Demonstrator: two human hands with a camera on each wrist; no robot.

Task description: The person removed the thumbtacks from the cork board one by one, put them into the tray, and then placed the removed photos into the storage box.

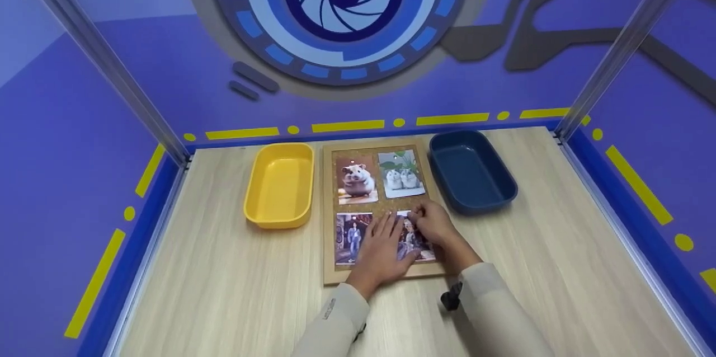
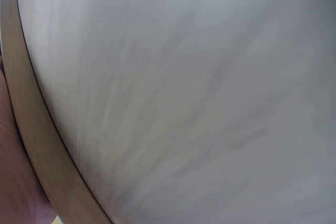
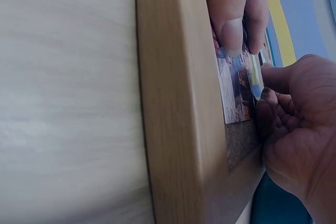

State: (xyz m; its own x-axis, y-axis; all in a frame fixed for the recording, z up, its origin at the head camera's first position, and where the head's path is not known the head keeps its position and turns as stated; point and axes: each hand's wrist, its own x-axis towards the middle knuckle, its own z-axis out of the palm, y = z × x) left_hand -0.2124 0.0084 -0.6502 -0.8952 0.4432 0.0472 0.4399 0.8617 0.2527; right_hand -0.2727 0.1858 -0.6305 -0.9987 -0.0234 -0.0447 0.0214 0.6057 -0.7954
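Note:
A framed cork board (image 1: 328, 256) lies on the table with photos on it. A hamster photo (image 1: 358, 181) and a photo of two hamsters (image 1: 404, 175) fill its upper half, each with a small pin-like dot near the top. Below are two photos of people, the left photo (image 1: 344, 236) and the right photo (image 1: 419, 253). My left hand (image 1: 383, 253) rests with straight fingers across the inner edges of these two. At the right photo's top edge, my right hand (image 1: 436, 225) pinches with curled thumb and forefinger; what they hold is hidden by the fingertips.
A yellow tray (image 1: 251, 195) stands left of the board, and a dark blue tray (image 1: 506, 195) stands close to its upper right side. Blue patterned panels (image 1: 347, 105) rise at the back and both sides of the table (image 1: 240, 290).

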